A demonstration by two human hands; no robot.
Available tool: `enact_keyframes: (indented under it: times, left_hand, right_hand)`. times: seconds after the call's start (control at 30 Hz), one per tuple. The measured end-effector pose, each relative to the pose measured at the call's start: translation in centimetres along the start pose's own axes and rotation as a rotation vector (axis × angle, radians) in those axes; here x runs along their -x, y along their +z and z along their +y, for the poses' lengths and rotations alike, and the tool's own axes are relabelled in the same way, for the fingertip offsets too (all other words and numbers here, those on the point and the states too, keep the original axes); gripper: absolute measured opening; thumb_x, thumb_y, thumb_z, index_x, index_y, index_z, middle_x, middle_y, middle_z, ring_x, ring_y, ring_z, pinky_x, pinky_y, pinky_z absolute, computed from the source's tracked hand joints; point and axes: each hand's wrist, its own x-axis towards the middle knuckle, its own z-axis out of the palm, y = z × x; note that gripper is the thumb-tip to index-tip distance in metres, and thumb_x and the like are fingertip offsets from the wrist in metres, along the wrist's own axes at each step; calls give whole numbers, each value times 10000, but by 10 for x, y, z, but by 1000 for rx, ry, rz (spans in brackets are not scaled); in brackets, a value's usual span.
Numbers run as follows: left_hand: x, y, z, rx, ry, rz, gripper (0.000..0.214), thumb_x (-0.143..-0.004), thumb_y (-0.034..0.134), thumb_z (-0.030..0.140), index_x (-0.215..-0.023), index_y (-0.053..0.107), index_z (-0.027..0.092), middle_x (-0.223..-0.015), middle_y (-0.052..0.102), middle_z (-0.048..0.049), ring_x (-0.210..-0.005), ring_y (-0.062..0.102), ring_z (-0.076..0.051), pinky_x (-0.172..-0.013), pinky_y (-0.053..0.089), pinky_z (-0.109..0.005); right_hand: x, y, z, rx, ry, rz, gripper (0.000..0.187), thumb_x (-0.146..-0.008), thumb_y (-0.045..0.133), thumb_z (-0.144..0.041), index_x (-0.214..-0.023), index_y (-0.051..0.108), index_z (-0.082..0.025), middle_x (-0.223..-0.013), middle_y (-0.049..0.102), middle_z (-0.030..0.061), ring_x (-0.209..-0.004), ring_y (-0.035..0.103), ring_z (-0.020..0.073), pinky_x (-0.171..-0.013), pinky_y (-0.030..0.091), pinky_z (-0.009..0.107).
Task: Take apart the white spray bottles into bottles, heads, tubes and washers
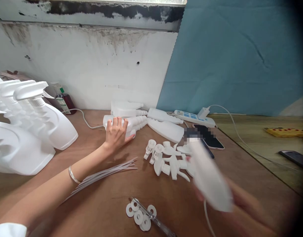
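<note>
My left hand (117, 132) reaches across the table and its fingers curl over a white plastic bottle (135, 124) lying on its side. My right hand (236, 200) is smeared by motion and carries a white bottle body (209, 179) low over the table at the right. Between the hands lies a heap of white trigger spray heads (167, 159). A bundle of thin white dip tubes (108, 172) rests beside my left forearm.
Finished white spray bottles (35, 121) stand at the left edge. More empty bottles (166, 128) lie at the back, near a power strip (193, 117) and a phone (210, 136). White washers (139, 214) and a screwdriver (153, 219) lie near the front.
</note>
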Motion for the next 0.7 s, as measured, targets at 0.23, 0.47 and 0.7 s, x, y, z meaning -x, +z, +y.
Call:
enact_keyframes:
  times: [0.23,0.47,0.7]
  left_hand:
    - [48,-71,25,970,128,-391,438,-807,471,486,-1076,519,144,-1035,574,-99,-958,514,-248,-831,376,-360]
    - [102,-68,30,1828,-586,-920,462,-584,750,314,-859,403,182,-692,555,27,-616,540,-128,-561,409,-227]
    - [125,-59,21,2189,-849,-779,387,-640,735,284,-842,434,149,-720,588,-20,-610,541,-122,-564,426,-239]
  right_hand:
    - [-6,52,8,770,-420,-533,371,-875,401,-131,-1244,429,-152,-1012,633,110,-894,612,214,-776,530,328]
    - [-4,87,9,755,-680,-412,208,-899,392,-147,-1085,481,-121,-768,651,51,-652,599,160,-593,514,261]
    - [-14,114,7,799,-798,-370,214,-850,471,-76,-1054,535,-96,-575,575,11,-481,481,116,-445,395,246]
